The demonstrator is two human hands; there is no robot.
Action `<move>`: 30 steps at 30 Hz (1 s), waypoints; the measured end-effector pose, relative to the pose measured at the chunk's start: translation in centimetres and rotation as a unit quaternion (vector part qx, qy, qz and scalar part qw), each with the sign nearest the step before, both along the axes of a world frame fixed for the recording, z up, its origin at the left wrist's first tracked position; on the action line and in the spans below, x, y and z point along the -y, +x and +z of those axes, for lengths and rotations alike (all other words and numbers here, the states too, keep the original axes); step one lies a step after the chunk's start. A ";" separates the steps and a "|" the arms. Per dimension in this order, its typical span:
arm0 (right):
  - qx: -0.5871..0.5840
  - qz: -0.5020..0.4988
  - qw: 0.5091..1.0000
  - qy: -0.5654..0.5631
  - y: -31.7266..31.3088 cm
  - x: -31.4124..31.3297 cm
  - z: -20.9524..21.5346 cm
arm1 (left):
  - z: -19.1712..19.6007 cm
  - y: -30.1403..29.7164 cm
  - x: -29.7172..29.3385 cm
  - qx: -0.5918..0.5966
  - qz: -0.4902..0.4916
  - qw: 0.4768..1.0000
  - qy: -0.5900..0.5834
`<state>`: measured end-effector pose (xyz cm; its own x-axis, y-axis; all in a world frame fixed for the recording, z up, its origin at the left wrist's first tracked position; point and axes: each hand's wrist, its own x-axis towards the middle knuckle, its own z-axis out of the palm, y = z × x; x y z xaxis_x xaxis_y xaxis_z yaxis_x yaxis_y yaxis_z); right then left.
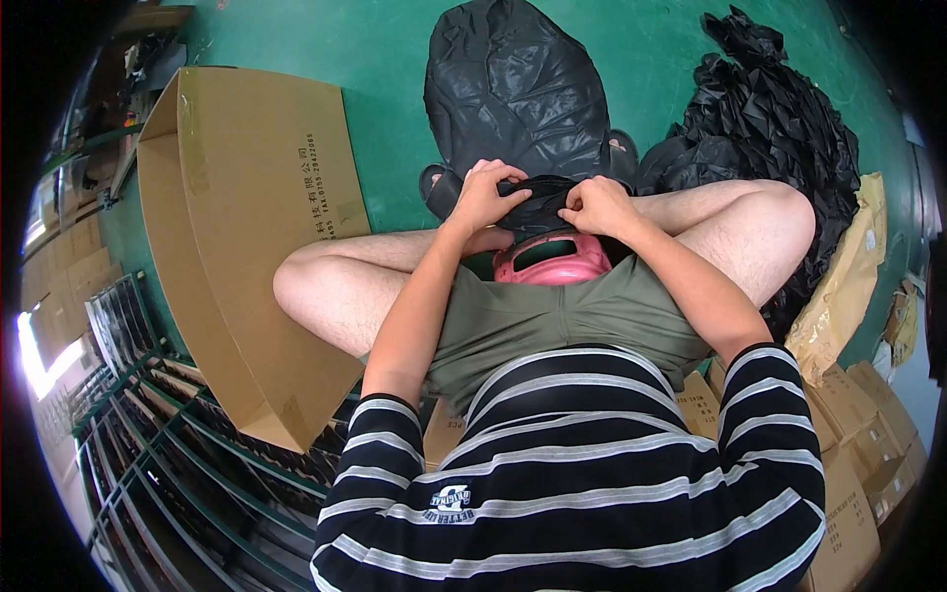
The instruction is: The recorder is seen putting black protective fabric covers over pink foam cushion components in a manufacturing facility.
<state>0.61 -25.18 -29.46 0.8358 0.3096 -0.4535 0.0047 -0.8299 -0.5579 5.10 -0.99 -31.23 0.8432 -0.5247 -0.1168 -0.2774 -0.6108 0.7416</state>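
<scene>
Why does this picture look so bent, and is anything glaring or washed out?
Head view: a fisheye lens bows straight edges, as on the metal rack at lower left; light at the far left is blown out to white; pale sheen marks the black plastic bag at top centre.

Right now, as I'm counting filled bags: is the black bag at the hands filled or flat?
Filled, apparently: the black bag bulges roundly beyond the left hand and right hand; contents hidden.
</scene>
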 end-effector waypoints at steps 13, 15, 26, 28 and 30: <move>-0.013 -0.011 1.000 -0.009 0.4 -0.4 1.1 | 0.1 0.0 0.1 0.016 0.000 1.000 -0.009; -0.014 -0.010 1.000 -0.007 0.4 -0.5 1.1 | 0.1 0.0 0.1 0.017 -0.001 1.000 -0.010; -0.030 -0.007 0.999 -0.022 0.5 -0.5 1.2 | 0.0 -0.1 0.0 0.015 0.002 1.000 -0.013; -0.032 -0.006 0.999 -0.023 0.6 -0.5 1.2 | 0.0 0.0 0.0 0.016 0.002 1.000 -0.013; -0.035 -0.004 0.999 -0.023 0.6 -0.4 1.1 | 0.1 0.0 0.0 0.016 0.000 1.000 -0.011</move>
<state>1.18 -24.75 -28.36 0.8046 0.2798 -0.5238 -0.0399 -0.8546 -0.5178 5.11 -1.03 -31.16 0.8463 -0.5269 -0.0782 -0.3014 -0.5948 0.7453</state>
